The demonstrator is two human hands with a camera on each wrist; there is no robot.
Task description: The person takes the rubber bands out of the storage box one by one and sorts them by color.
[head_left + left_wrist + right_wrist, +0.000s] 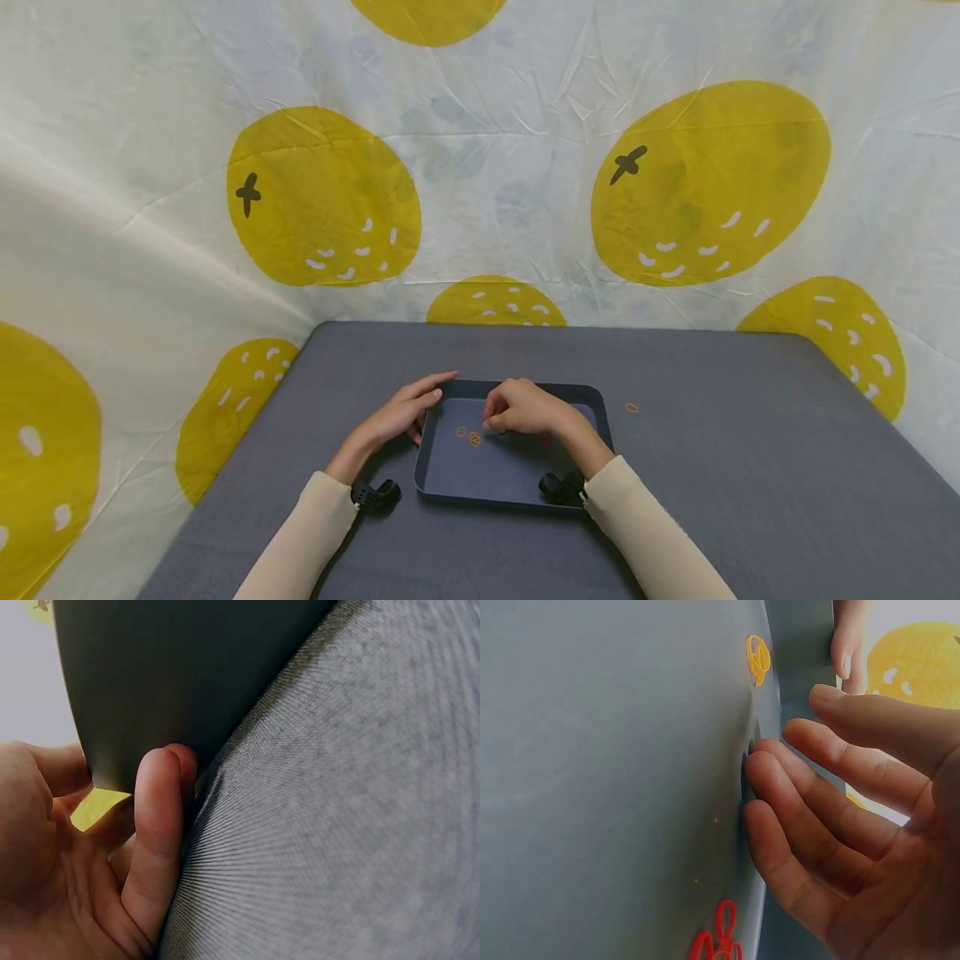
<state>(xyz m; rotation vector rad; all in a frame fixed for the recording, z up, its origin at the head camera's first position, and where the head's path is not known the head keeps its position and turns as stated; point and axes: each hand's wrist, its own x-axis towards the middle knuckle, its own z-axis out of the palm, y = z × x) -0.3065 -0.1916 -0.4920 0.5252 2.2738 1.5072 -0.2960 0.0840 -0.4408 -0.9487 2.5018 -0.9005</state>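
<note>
A dark shallow tray [480,487] lies on the table. My left hand [397,417] holds its left rim near the far corner; the left wrist view shows fingers against the tray's outer wall [172,667]. Inside the tray is my right hand [528,407], its fingertips at the tray floor, with bent fingers. Thumb and index finger stand apart in the right wrist view, and I see nothing between them. Several orange rubber bands [475,439] lie left of this hand. Red rubber bands [718,937] lie on the tray floor, partly cut off by the frame edge.
One orange rubber band [632,407] lies on the grey table [720,467], right of the tray. Behind the table hangs a white cloth [510,200] printed with yellow fruit. Each wrist wears a black camera strap [377,497].
</note>
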